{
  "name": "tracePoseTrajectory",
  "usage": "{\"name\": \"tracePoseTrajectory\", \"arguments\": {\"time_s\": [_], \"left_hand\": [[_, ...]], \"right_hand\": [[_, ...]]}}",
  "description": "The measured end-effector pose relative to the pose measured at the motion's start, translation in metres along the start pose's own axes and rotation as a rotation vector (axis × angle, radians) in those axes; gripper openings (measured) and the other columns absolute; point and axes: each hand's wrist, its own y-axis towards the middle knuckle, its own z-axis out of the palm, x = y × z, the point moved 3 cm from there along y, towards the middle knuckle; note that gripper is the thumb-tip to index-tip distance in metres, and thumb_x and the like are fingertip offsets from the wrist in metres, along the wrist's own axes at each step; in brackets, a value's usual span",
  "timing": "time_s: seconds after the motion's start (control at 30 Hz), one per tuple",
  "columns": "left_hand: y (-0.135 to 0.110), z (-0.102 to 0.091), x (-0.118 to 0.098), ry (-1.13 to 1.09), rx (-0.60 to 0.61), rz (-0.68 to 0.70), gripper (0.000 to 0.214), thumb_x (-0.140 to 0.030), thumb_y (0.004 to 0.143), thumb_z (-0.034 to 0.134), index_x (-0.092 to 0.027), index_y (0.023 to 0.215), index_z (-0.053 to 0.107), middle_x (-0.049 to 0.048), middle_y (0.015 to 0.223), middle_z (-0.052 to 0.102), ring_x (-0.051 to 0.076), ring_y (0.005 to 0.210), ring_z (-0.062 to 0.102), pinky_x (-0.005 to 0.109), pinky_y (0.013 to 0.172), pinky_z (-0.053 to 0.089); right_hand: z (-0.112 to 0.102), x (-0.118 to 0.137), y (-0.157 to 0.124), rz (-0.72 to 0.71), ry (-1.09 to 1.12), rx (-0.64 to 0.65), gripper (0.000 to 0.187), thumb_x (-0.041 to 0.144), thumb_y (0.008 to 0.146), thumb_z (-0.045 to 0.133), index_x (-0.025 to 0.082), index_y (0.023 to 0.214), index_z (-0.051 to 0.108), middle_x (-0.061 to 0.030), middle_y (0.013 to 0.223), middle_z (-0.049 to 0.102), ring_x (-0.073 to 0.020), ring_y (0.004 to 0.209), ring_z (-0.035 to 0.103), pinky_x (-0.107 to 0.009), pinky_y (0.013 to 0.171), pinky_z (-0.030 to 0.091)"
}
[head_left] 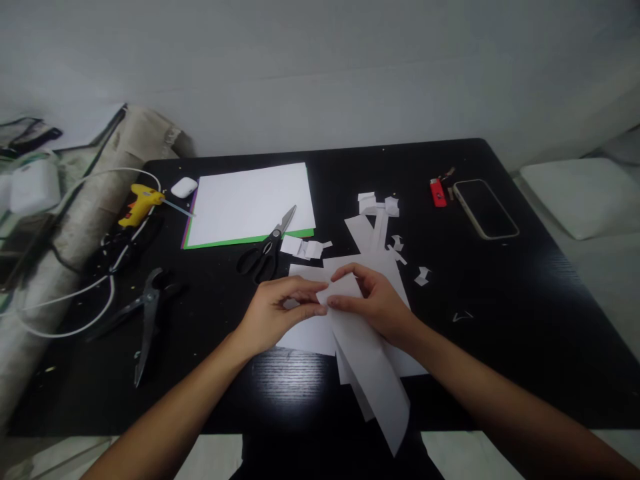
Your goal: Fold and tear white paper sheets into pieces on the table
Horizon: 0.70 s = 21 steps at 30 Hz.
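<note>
A long strip of white paper (pixel 367 357) slants down toward the table's front edge, its upper end between my two hands. My right hand (pixel 375 300) pinches that end between thumb and fingers. From the other side, my left hand (pixel 285 303) closes thumb and fingertips on the strip's upper left corner. Beneath both hands lie loose white sheets (pixel 307 333). Just beyond them are cut and folded paper pieces (pixel 377 207), with small scraps (pixel 423 276) to the right. Black-handled scissors (pixel 273 243) rest partly on a stack of paper, open side up left of the pieces.
A paper stack (pixel 240 200) with coloured edges sits at the back left. Left of it are a yellow glue gun (pixel 140 205), a white earbud case (pixel 184 187) and pliers-like cutters (pixel 149 307) beside a white cable (pixel 107 310). A red lighter (pixel 438 193) and phone (pixel 485 209) lie right.
</note>
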Motion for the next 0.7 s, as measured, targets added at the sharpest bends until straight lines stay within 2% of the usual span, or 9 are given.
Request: {"name": "tracePoseTrajectory", "arguments": {"time_s": [0.4, 0.7], "left_hand": [[-0.0004, 0.0000, 0.0027, 0.020, 0.000, -0.002, 0.032, -0.028, 0.077, 0.086, -0.025, 0.108, 0.080, 0.0045, 0.086, 0.078, 0.016, 0.077, 0.071, 0.026, 0.073, 0.058], [0.0002, 0.0024, 0.0019, 0.073, 0.018, 0.147, 0.033, -0.022, 0.079, 0.085, -0.023, 0.111, 0.078, 0.0014, 0.085, 0.078, 0.012, 0.076, 0.071, 0.021, 0.073, 0.059]], "right_hand": [[0.0017, 0.0015, -0.0003, 0.016, 0.054, 0.024, 0.033, 0.031, 0.071, 0.088, 0.026, 0.096, 0.067, 0.0019, 0.088, 0.066, -0.0182, 0.084, 0.061, -0.032, 0.076, 0.048], [0.0001, -0.0006, 0.0008, 0.076, 0.034, 0.018, 0.036, 0.035, 0.067, 0.090, 0.025, 0.093, 0.066, 0.0023, 0.083, 0.066, -0.0189, 0.080, 0.062, -0.033, 0.072, 0.049]]}}
